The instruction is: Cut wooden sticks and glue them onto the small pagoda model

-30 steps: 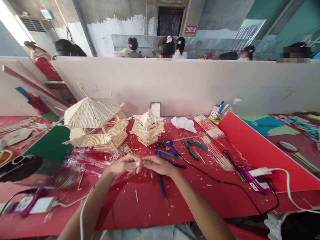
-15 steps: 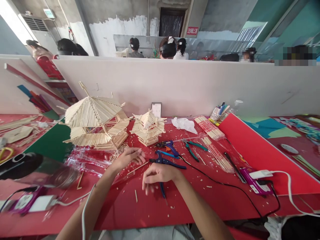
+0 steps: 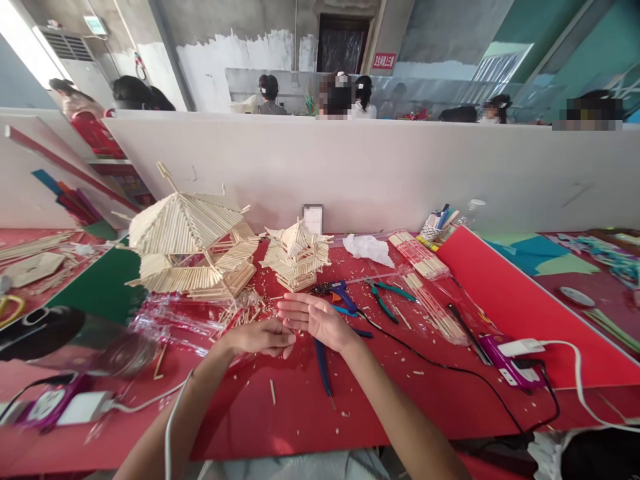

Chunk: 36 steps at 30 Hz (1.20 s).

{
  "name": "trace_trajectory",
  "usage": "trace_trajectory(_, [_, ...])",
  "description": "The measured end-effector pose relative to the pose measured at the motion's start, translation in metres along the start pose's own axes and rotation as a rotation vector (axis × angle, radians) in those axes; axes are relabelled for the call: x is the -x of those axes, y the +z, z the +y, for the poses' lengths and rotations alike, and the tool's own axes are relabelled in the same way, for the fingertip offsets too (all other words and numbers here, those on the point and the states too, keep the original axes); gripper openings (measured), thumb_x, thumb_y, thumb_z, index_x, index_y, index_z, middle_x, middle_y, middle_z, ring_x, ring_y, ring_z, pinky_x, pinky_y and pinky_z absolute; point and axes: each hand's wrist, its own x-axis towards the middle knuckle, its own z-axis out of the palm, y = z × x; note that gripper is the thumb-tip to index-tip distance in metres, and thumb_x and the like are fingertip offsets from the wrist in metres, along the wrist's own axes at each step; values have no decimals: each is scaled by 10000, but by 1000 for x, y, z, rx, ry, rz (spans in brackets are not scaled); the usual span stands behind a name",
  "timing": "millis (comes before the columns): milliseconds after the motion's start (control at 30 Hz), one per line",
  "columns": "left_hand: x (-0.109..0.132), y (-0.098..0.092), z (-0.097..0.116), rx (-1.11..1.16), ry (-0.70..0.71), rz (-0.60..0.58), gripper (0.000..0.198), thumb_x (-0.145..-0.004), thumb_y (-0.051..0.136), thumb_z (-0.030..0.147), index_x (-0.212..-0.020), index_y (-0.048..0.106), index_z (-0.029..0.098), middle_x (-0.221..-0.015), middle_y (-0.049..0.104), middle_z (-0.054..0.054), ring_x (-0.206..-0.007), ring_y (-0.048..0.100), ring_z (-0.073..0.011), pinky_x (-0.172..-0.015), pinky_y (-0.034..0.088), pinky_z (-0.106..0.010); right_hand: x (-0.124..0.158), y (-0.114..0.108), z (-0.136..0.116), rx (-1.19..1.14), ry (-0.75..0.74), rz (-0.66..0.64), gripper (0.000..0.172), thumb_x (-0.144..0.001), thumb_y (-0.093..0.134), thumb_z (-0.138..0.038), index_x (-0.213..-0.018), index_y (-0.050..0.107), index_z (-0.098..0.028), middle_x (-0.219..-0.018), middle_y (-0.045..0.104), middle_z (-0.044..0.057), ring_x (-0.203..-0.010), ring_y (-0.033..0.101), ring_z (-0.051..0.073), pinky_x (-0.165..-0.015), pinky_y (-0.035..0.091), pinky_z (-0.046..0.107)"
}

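Observation:
My left hand (image 3: 263, 338) is low over the red table with its fingers curled inward. Whether anything is inside it is hidden. Touching or just overlapping its fingertips is my right hand (image 3: 319, 321), palm partly showing, fingers stretched out to the left and holding nothing. Dark blue cutting pliers (image 3: 323, 367) lie under my right hand, mostly covered, one handle pointing toward me. Beyond the hands stands a small pavilion model of wooden sticks (image 3: 297, 257). A larger stick pavilion (image 3: 185, 233) is to its left, with a loose pile of stick offcuts (image 3: 247, 308) in front.
A glue gun (image 3: 337, 290) with a black cable and green-handled pliers (image 3: 387, 300) lie right of centre. Packs of sticks (image 3: 435, 310) are farther right, near a purple power strip (image 3: 513, 363). A clear jar (image 3: 120, 350) lies at left. A white partition (image 3: 350, 167) runs behind.
My right hand has moved up and its fingers have straightened. My left hand has come down and right, its fingers now curled, and the hands meet.

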Motion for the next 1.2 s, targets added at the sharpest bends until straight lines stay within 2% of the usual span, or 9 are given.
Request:
trace_trajectory(167, [-10, -8, -11, 56, 3, 282, 499, -915, 640, 607, -732, 676, 144, -514, 544, 17, -429, 390, -90, -459, 295, -242, 10, 3, -6, 143, 97, -223, 467, -812, 809, -606, -840, 753, -144, -701, 761, 60, -550, 685, 148, -568, 561, 251])
trace_trajectory(300, [-16, -2, -10, 329, 228, 482, 465, -913, 680, 584, -934, 730, 122, -853, 763, -102, -691, 674, -157, -697, 531, -268, 8, 3, -3, 390, 511, -546, 531, -823, 760, -658, -888, 767, -131, -661, 741, 48, -581, 701, 147, -531, 528, 208])
trace_trajectory(367, [-15, 4, -7, 436, 339, 442, 427, -908, 720, 537, -1010, 736, 123, -954, 774, -127, -811, 714, -178, -804, 557, -285, 4, 0, 6, 421, 596, -480, 594, -779, 742, -729, -877, 752, -144, -644, 728, 35, -576, 700, 152, -534, 535, 218])
trace_trajectory(467, [-10, 12, -5, 458, 400, 286, 415, -901, 739, 534, -994, 740, 130, -761, 737, -75, -644, 681, -147, -648, 536, -242, -3, -4, 18, 351, 418, -174, 577, -785, 745, -726, -913, 739, -163, -728, 755, 40, -638, 724, 169, -652, 589, 283])
trace_trajectory(533, [-6, 13, -5, 323, 352, 126, 439, -922, 705, 558, -864, 733, 123, -547, 620, -7, -442, 549, -91, -513, 453, -207, -6, -5, 19, 256, 210, -4, 512, -825, 765, -656, -1016, 746, -181, -900, 792, 64, -795, 757, 191, -790, 598, 322])
trace_trajectory(633, [-3, 9, -2, 58, 161, -9, 472, -953, 648, 580, -888, 735, 121, -557, 623, -6, -422, 493, -72, -457, 389, -190, -5, -5, 9, 96, 51, 68, 452, -876, 770, -527, -1194, 732, -208, -1159, 781, 108, -1066, 738, 227, -985, 546, 367])
trace_trajectory(800, [-1, -1, 1, -45, 68, 291, 438, -978, 568, 578, -931, 664, 154, -767, 746, -67, -565, 637, -135, -564, 512, -243, -4, -6, 0, 2, 50, 56, 426, -863, 767, -433, -1220, 744, -202, -1358, 707, 144, -1284, 640, 274, -1119, 461, 432])
trace_trajectory(1033, [14, -22, -8, -319, 16, 588, 203, -980, 505, 399, -959, 559, 205, -872, 737, -62, -699, 719, -201, -636, 539, -292, -6, -16, 7, 3, 220, 152, 549, -922, 651, -630, -1218, 727, -174, -1360, 694, 173, -1209, 686, 276, -1100, 490, 468])
trace_trajectory(1200, [21, -32, -7, -590, 18, 564, 305, -950, 587, 422, -778, 661, 182, -643, 658, -16, -567, 589, -155, -552, 397, -246, -3, -15, 3, 314, 201, 139, 539, -911, 693, -605, -1269, 690, -202, -1331, 705, 158, -1131, 716, 276, -967, 578, 447])
